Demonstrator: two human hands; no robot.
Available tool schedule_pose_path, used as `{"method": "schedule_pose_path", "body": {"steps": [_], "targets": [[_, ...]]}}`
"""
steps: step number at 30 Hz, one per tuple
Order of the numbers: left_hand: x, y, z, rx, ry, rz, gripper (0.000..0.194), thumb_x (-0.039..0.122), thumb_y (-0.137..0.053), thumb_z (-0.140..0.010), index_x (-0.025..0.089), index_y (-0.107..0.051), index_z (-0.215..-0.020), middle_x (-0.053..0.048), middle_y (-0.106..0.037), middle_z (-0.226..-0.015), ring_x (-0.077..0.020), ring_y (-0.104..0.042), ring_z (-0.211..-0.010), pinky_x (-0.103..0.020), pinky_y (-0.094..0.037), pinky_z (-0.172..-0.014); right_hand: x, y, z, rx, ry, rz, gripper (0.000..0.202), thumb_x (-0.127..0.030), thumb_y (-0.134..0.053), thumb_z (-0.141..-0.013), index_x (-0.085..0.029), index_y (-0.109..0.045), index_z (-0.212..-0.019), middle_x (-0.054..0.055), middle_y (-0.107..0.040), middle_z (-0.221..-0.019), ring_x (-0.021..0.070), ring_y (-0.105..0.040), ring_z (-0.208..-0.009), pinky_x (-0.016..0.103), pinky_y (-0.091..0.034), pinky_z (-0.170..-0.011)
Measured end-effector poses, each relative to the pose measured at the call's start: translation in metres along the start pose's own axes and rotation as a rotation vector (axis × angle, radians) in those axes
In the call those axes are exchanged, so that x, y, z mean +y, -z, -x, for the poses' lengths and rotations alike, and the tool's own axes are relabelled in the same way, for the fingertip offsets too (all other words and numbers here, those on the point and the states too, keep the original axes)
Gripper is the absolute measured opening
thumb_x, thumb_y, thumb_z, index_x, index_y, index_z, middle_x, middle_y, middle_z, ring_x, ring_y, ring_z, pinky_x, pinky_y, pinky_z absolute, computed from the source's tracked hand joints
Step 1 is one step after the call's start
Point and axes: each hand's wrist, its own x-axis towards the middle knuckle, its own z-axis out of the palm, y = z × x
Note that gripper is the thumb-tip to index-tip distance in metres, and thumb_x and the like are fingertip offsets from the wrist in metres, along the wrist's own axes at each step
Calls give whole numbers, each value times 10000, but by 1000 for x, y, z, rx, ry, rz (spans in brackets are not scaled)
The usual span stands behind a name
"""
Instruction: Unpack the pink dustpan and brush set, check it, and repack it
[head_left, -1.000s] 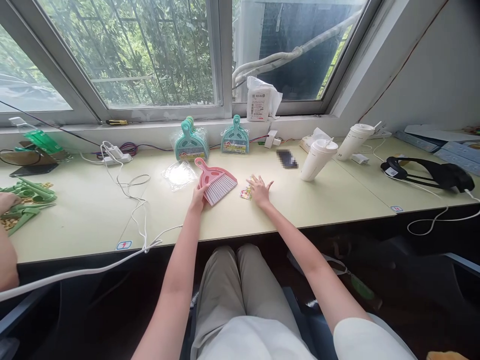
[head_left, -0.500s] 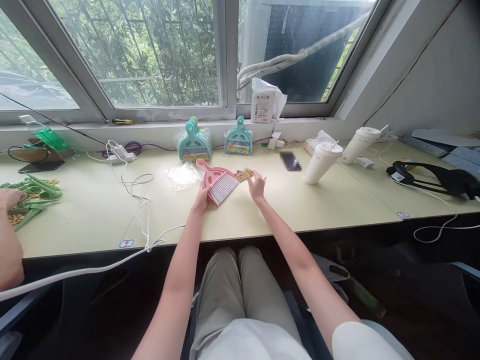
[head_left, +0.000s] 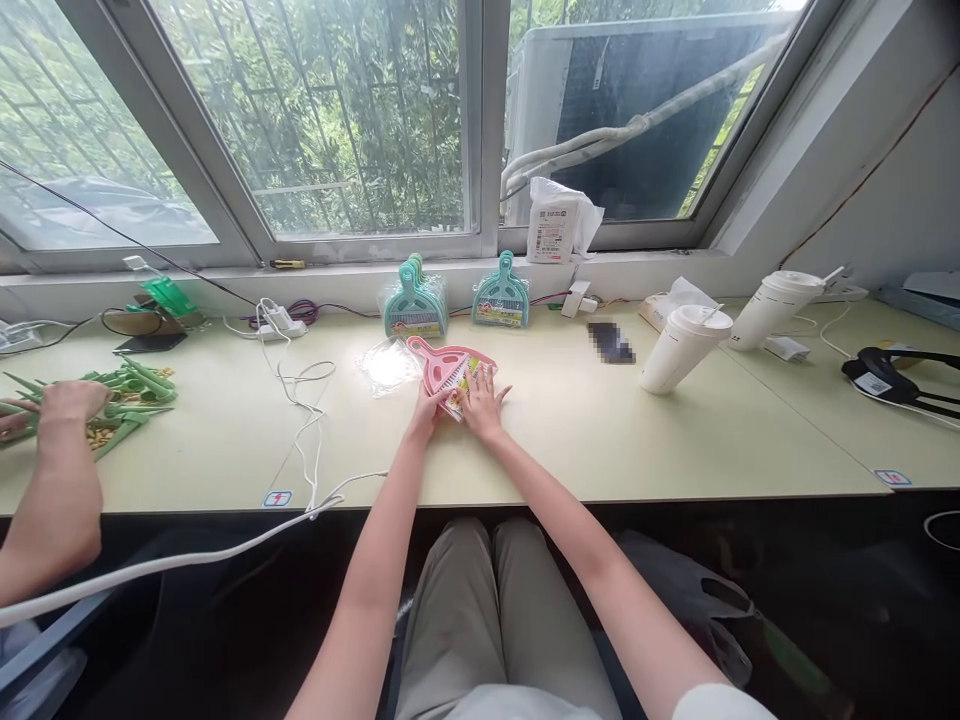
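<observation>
A pink dustpan-and-brush set [head_left: 446,372] lies tilted on the table, its handle pointing up and left. My left hand [head_left: 426,412] is closed on its lower left edge. Over the white bristles rests a yellow printed label card [head_left: 456,402]. Flat on that card, with fingers spread, is my right hand [head_left: 484,405], which partly hides it. Crumpled clear plastic wrap [head_left: 388,366] lies just left of the pink set.
Teal dustpan sets in plastic [head_left: 415,300] stand at the back, with another teal set [head_left: 501,295] beside them. Right are a phone [head_left: 611,342] and white cups [head_left: 686,350]. White cables [head_left: 311,400] run left. Another person's hand [head_left: 75,400] touches green stems at far left.
My right hand has brought the label card leftward from beside the pink set onto its bristles, and its fingers have spread. The view has shifted left, bringing more of the other person's arm into sight.
</observation>
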Motion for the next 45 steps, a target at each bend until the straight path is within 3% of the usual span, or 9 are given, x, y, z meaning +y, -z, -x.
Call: {"method": "schedule_pose_path", "body": {"steps": [8, 14, 17, 20, 28, 31, 36, 41, 45], "targets": [[-1, 1, -1, 68, 0, -39, 882, 100, -721, -635, 315, -352, -1407, -46, -551, -1329, -259, -575, -1160, -356, -541, -914, -3, 1, 7, 54, -17, -86, 556, -455, -192, -971, -239, -228, -1483, 75, -113, -1582, 229, 29, -1465, 672, 101, -1065], [-1, 3, -1, 54, -6, -26, 797, 142, -715, -665, 283, -390, -1379, -72, -569, -1295, -264, -570, -1166, -412, -517, -951, 8, 7, 0, 307, -200, -581, 623, -460, -388, -913, -214, -215, -1458, 130, -202, -1555, 225, -224, -1427, 473, -256, -1133], [0, 2, 1, 10, -26, -18, 803, 165, -722, -673, 271, -375, -1389, -87, -577, -1282, -270, -577, -1152, -433, -510, -955, 17, 7, -6, 77, -310, -1100, 561, -386, -476, -890, -206, -301, -1392, 137, -483, -1391, 200, -562, -1186, 377, -480, -973], [2, 0, 3, -26, -50, -34, 835, 168, -728, -669, 271, -350, -1407, -94, -574, -1283, -272, -577, -1151, -434, -510, -947, 21, 4, -9, -121, -353, -1418, 330, -278, -558, -850, -197, -509, -1167, 71, -671, -1128, 158, -686, -912, 298, -564, -812], [4, -6, 2, 14, 24, -90, 655, 283, -652, -757, 261, -411, -1366, -89, -588, -1241, -251, -600, -1100, -390, -527, -887, 26, 10, -11, -50, -346, -1514, 230, -242, -722, -726, -176, -598, -909, 35, -721, -895, 153, -696, -730, 271, -591, -657], [3, -4, 3, 127, -41, -196, 534, 299, -559, -824, 258, -429, -1340, -90, -555, -1275, -234, -572, -1133, -402, -489, -933, 32, 14, -14, -36, -318, -1492, 250, -260, -724, -716, -180, -599, -917, 32, -718, -896, 153, -695, -736, 293, -587, -700], [11, 15, -12, 516, -448, -578, 473, 66, -449, -754, 212, -555, -1191, -107, -414, -1408, -236, -304, -1374, -410, -226, -1149, 42, 14, -21, 111, -411, -1496, 263, -248, -709, -681, -173, -601, -909, 43, -727, -911, 165, -692, -787, 281, -570, -704], [23, 44, -36, 571, -242, -883, 430, 65, -489, -718, 164, -614, -1117, -188, -545, -1223, -336, -321, -1346, -559, -156, -1120, 45, 10, -26, 136, -412, -1570, 271, -223, -712, -649, -183, -618, -900, 40, -733, -899, 172, -700, -783, 276, -573, -682], [18, 55, -35, 653, -315, -1069, 282, 250, -542, -788, 202, -658, -1041, -182, -564, -1161, -368, -307, -1323, -644, -117, -1087, 44, 9, -27, 122, -394, -1574, 284, -221, -739, -628, -189, -634, -889, 52, -734, -920, 198, -707, -805, 293, -591, -662]]}}
